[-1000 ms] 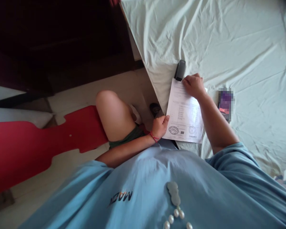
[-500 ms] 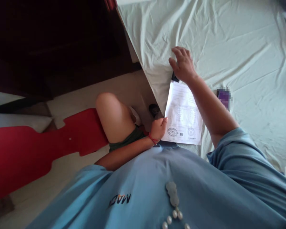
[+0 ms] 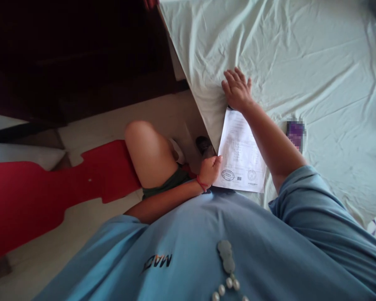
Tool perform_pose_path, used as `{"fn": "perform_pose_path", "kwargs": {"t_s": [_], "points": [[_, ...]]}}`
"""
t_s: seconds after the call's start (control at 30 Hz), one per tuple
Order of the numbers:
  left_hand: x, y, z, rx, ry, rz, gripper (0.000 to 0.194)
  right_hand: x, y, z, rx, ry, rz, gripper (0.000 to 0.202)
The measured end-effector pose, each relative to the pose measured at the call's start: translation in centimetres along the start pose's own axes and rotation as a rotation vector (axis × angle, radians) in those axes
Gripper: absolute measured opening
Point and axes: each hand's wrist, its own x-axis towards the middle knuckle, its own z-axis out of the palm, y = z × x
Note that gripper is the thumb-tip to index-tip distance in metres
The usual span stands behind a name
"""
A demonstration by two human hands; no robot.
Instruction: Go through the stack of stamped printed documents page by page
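1. Your left hand (image 3: 210, 171) grasps the printed paper (image 3: 236, 146) at its near-left edge, thumb on top and fingers curled under.
2. Your right hand (image 3: 237, 93) is released: fingers spread, back uppermost, at the far-left end of the paper. It covers nearly all of the stapler (image 3: 230, 108); only a dark edge shows between hand and paper. Whether the palm bears down on it, you cannot tell from this view.
3. The paper lies on the pale green cloth (image 3: 301, 62), close to the left edge of the covered surface and just beyond your blue shirt (image 3: 188, 234). A dark oval stamp sits at its near-left corner, a fainter round one near-right. The print is too small to read.
4. A phone-like device (image 3: 296, 136), blurred out, lies on the cloth to the right of your right forearm, apart from the paper.
5. A red thread (image 3: 202, 183) circles your left wrist.
6. To the left, beside your bare knee (image 3: 147, 146), stands a red seat (image 3: 90, 179) above a pale floor.
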Motion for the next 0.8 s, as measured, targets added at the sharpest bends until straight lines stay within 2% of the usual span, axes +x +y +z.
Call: {"fn": "perform_pose_path", "kwargs": {"t_s": [0.33,0.6,0.7,0.8], "points": [[0.2,-1.3,0.1,-0.064,-0.017,0.027,0.050,-0.2,-0.4,0.2,-0.059,-0.002,0.022,0.060],[0.0,-0.9,0.0,-0.042,-0.011,0.035,0.051,-0.7,-0.7,-0.1,-0.070,0.003,0.017,0.058],[-0.1,-1.0,0.0,-0.045,-0.015,0.037,0.053,-0.7,-0.8,-0.1,-0.084,0.047,0.038,0.058],[-0.3,-1.2,-0.4,-0.061,-0.031,0.047,0.057,-0.8,-0.6,-0.7,-0.083,0.180,0.079,0.062]]}}
